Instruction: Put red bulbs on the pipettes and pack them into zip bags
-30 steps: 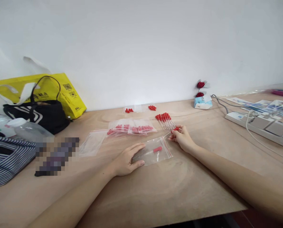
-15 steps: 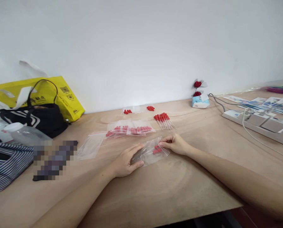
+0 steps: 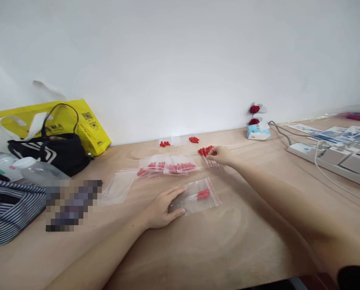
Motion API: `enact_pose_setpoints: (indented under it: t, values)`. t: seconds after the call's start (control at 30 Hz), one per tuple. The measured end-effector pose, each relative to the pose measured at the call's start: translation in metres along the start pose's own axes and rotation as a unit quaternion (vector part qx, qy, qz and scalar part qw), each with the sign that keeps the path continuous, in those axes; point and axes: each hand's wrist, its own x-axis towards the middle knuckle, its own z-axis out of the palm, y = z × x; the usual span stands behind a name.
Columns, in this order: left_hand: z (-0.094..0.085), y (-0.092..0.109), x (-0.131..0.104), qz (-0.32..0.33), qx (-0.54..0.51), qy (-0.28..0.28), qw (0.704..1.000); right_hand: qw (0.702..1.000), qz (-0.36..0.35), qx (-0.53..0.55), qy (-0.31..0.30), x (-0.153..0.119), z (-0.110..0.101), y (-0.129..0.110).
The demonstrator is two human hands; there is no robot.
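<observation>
My left hand (image 3: 164, 207) lies on the table at the left end of a clear zip bag (image 3: 188, 203), thumb and fingers apart and resting over it. Inside the bag are a few red-headed sticks (image 3: 203, 194); the zip edge faces right. Farther back, my right hand (image 3: 220, 155) is closed in a pinch at the right side of a row of red-headed sticks (image 3: 204, 151) with thin pale shafts. Its fingers cover some of the heads.
Filled zip bags (image 3: 170, 166) overlap behind my left hand, beside flat clear bags (image 3: 119, 187). Two more bags with red pieces (image 3: 164, 143) lie by the wall. Bags and a bottle (image 3: 41, 171) crowd the left; a power strip (image 3: 334, 159) with cables lies right.
My right hand has left the zip bag's mouth and moved back to the row of red-headed sticks. My left hand stays on the bag. The view has shifted slightly.
</observation>
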Motion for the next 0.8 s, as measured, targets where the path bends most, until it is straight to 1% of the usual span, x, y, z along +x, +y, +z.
enact_pose_setpoints:
  t: [0.1,0.17,0.23,0.3,0.4,0.5,0.6,0.67,0.7,0.73,0.8]
  values:
    - [-0.001,0.001,0.0,-0.012,0.008,-0.016,1.0,0.996,0.034,-0.056,0.06,0.032,0.01,-0.008]
    - [-0.002,0.001,0.0,-0.015,0.009,-0.019,1.0,0.992,0.046,-0.084,0.078,0.044,0.021,-0.012]
    - [-0.002,0.001,0.0,-0.011,0.006,-0.018,1.0,0.989,0.054,-0.105,0.087,0.051,0.031,-0.015]
    - [-0.002,0.001,0.0,-0.003,0.0,-0.015,1.0,0.987,0.061,-0.118,0.093,0.054,0.037,-0.017]
    - [-0.002,0.001,0.0,-0.002,-0.008,-0.014,1.0,0.985,0.064,-0.123,0.105,0.056,0.04,-0.018]
    - [-0.002,0.002,0.0,-0.012,-0.01,-0.018,1.0,0.983,0.07,-0.11,0.128,0.055,0.037,-0.019]
    - [-0.002,0.002,0.0,-0.013,-0.016,-0.012,1.0,0.981,0.078,-0.093,0.154,0.048,0.028,-0.016]
    - [-0.002,0.003,0.0,-0.012,-0.018,-0.01,1.0,0.981,0.06,-0.042,0.178,0.037,0.019,-0.009]
    - [-0.002,0.003,-0.001,-0.013,-0.017,-0.012,1.0,0.98,0.045,0.009,0.194,0.03,0.015,-0.004]
    - [-0.002,0.002,-0.001,-0.016,-0.015,-0.014,1.0,0.974,0.027,0.078,0.211,0.021,0.012,0.001]
    - [-0.002,0.001,0.0,-0.02,-0.009,-0.019,1.0,0.946,0.023,0.221,0.234,0.001,0.009,0.011]
